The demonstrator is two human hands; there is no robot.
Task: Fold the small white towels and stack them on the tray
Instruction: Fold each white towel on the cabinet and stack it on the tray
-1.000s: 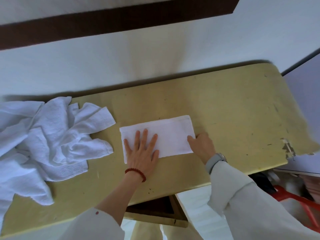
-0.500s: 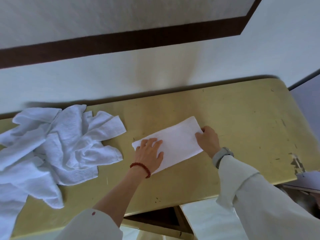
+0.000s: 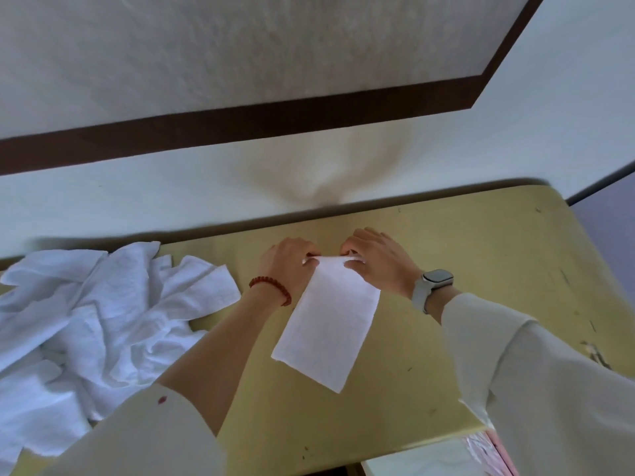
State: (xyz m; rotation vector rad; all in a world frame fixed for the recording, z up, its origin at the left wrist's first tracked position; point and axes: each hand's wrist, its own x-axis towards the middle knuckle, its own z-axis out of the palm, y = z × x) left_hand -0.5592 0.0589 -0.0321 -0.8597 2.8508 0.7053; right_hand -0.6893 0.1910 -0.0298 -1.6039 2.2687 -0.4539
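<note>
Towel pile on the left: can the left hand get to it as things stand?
Probably yes, once freed. The left hand is pinching the far edge of the folded towel with the right hand. Only bare table separates it from the towel pile.

A folded white towel [image 3: 326,324] lies as a long, narrow rectangle on the yellow table [image 3: 481,249], running from its far end down to a near corner that points toward the viewer. Its far end seems lifted slightly, though blur makes this uncertain. To the left, well apart, a crumpled pile of white towels [image 3: 89,331] spreads over the table's left end.
</note>
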